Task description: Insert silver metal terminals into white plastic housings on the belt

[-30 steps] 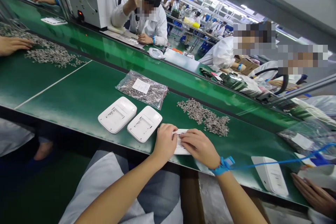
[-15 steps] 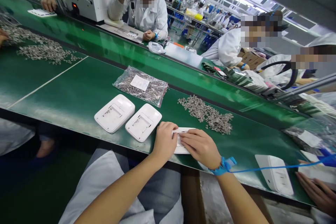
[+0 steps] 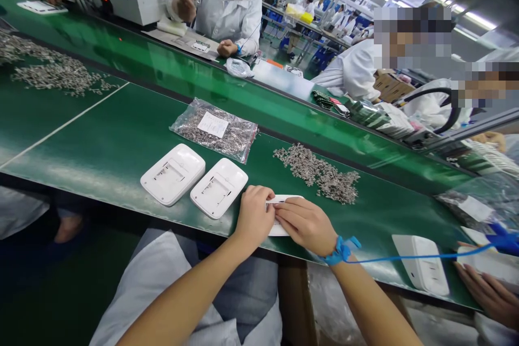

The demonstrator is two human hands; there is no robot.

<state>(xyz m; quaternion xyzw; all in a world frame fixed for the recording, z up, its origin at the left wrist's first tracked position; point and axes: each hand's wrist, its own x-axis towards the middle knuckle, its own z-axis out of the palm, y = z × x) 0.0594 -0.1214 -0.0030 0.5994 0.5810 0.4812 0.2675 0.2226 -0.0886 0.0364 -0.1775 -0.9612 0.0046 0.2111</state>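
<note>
A white plastic housing [image 3: 279,230] lies at the front edge of the green bench, mostly covered by both my hands. My left hand [image 3: 255,215] grips its left side, fingers curled over the top. From the right, my right hand [image 3: 307,223] reaches over it with fingers pressed together, their tips meeting near my left fingertips; whatever they pinch is hidden. A blue strap [image 3: 339,251] with a cord circles my right wrist. To the left lie two similar housings, the nearer one [image 3: 219,188] and the farther one [image 3: 173,174], with recessed compartments facing up.
Behind my hands lies a heap of small metal pieces [image 3: 318,172]. A labelled clear bag [image 3: 214,128] of similar pieces rests farther left. Another white housing [image 3: 424,262] stands at right, near a co-worker's hand [image 3: 486,289]. A raised green ledge [image 3: 279,111] runs behind.
My hands stay on the same housing, with only slight finger shifts. The view has shifted slightly. Across the bench, a co-worker's raised hand has come down.
</note>
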